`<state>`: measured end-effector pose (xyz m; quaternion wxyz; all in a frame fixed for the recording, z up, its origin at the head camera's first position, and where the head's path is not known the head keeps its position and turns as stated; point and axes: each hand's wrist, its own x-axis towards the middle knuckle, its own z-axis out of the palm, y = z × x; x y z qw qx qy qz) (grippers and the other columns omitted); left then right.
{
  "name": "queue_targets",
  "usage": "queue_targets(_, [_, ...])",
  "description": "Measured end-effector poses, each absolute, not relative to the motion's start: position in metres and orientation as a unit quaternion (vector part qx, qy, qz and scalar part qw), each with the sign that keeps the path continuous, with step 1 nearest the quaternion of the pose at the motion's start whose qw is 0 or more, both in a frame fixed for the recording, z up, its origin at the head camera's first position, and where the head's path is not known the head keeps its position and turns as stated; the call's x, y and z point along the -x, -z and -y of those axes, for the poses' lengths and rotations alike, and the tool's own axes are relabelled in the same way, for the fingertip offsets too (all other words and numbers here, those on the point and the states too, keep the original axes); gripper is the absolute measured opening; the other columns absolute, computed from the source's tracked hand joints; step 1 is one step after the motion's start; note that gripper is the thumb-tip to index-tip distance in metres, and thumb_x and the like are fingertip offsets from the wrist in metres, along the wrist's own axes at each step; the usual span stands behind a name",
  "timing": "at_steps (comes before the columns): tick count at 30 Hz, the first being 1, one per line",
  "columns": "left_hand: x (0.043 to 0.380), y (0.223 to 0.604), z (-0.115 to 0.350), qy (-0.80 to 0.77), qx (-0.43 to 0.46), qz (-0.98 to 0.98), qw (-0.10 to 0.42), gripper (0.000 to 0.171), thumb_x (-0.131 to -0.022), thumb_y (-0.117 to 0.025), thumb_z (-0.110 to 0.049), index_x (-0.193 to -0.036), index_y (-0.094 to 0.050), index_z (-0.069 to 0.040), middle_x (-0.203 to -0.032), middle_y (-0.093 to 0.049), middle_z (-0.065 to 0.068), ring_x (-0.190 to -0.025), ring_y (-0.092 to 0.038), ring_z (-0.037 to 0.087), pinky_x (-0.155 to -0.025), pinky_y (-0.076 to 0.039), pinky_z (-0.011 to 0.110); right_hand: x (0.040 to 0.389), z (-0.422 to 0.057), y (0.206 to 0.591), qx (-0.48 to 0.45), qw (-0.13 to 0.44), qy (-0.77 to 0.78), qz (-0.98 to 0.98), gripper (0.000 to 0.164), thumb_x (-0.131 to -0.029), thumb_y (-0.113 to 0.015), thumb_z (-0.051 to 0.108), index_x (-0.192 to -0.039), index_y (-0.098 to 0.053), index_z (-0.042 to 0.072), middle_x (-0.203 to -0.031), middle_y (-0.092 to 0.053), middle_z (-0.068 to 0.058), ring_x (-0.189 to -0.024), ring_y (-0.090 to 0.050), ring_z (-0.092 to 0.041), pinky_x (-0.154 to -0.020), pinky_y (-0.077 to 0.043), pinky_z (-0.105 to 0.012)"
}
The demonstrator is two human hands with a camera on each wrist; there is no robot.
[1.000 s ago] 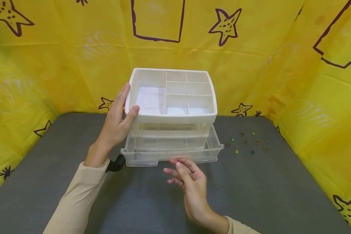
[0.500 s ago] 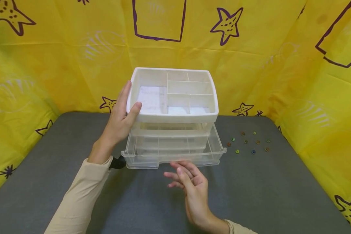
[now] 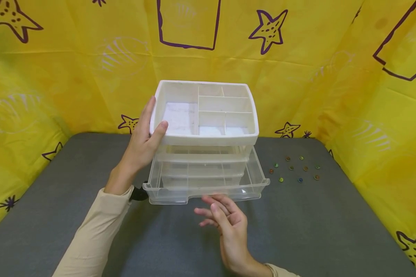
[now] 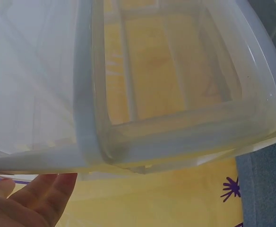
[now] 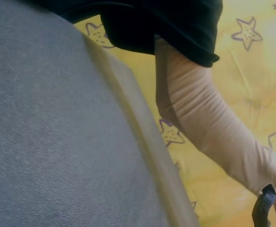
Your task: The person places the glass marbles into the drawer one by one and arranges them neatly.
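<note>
A white plastic drawer organizer (image 3: 204, 141) with a divided top tray stands mid-table in the head view. Its clear bottom drawer (image 3: 175, 194) juts forward. My left hand (image 3: 140, 144) grips the organizer's left side, thumb over the top rim and fingers along the outer wall. In the left wrist view, fingers (image 4: 53, 194) of that hand lie against the organizer's edge. My right hand (image 3: 228, 227), palm turned up, hooks its fingertips at the notch in the drawer's front edge; the other fingers spread loosely below it. The drawer shows nothing inside.
Several small coloured glass-like pieces (image 3: 300, 180) lie scattered on the grey table (image 3: 315, 227) to the organizer's right. A yellow patterned cloth (image 3: 298, 84) hangs behind and along both sides. A black strap (image 3: 138, 193) sits by the left cuff.
The clear bottom drawer has slid a little farther out toward me, and my right hand has come back with it. My left hand keeps its hold on the organizer's side.
</note>
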<state>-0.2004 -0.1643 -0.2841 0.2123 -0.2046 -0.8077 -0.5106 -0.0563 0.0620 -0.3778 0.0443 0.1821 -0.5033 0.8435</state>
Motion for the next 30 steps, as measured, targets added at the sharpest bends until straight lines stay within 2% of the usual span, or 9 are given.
queue_targets(4, [0.2,0.284,0.164,0.511,0.204,0.808,0.211,0.069,-0.101,-0.05,-0.02,-0.16,-0.015,-0.014,-0.166,-0.018,0.003,-0.14,-0.031,0.03,-0.115,-0.026,0.058,0.054,-0.063,0.38,-0.201,0.048,-0.843,0.497,0.033,-0.101,-0.039,-0.006,-0.122,-0.059,0.009,-0.119,-0.072,0.0,-0.096,-0.074,-0.015,-0.071,-0.058,-0.026])
queue_targets(11, [0.199,0.283,0.165,0.512,0.201,0.81,0.205,0.069,-0.101,-0.049,-0.021,-0.16,-0.014,-0.015,-0.166,-0.017,0.003,-0.141,-0.03,0.03,-0.115,-0.025,0.059,0.048,-0.063,0.379,-0.172,0.017,-0.85,0.497,0.033,-0.101,-0.041,-0.004,-0.12,-0.06,0.015,-0.119,-0.072,0.004,-0.095,-0.074,-0.013,-0.07,-0.058,-0.024])
queue_targets(18, [0.2,0.284,0.165,0.516,0.205,0.805,0.209,0.069,-0.101,-0.049,-0.019,-0.16,-0.014,-0.012,-0.166,-0.018,0.005,-0.142,-0.029,0.029,-0.117,-0.024,0.057,0.049,-0.064,0.386,-0.245,0.043,-0.835,0.491,0.039,-0.1,-0.035,-0.008,-0.129,-0.056,0.007,-0.124,-0.071,-0.003,-0.098,-0.073,-0.016,-0.071,-0.058,-0.027])
queue_targets(23, [0.2,0.284,0.165,0.52,0.209,0.803,0.205,0.069,-0.101,-0.049,-0.019,-0.16,-0.014,-0.013,-0.165,-0.018,0.005,-0.14,-0.03,0.03,-0.116,-0.025,0.058,0.048,-0.064,0.393,-0.302,0.064,-0.82,0.482,0.045,-0.098,-0.033,-0.012,-0.132,-0.057,0.005,-0.125,-0.07,-0.005,-0.1,-0.073,-0.016,-0.072,-0.059,-0.028])
queue_targets(30, [0.2,0.284,0.164,0.522,0.21,0.802,0.202,0.069,-0.101,-0.048,-0.019,-0.16,-0.013,-0.014,-0.165,-0.018,0.005,-0.139,-0.031,0.03,-0.114,-0.026,0.06,0.051,-0.064,0.389,-0.377,0.098,-0.796,0.463,0.043,-0.097,-0.037,-0.014,-0.132,-0.057,0.001,-0.127,-0.069,-0.005,-0.105,-0.072,-0.017,-0.07,-0.059,-0.032])
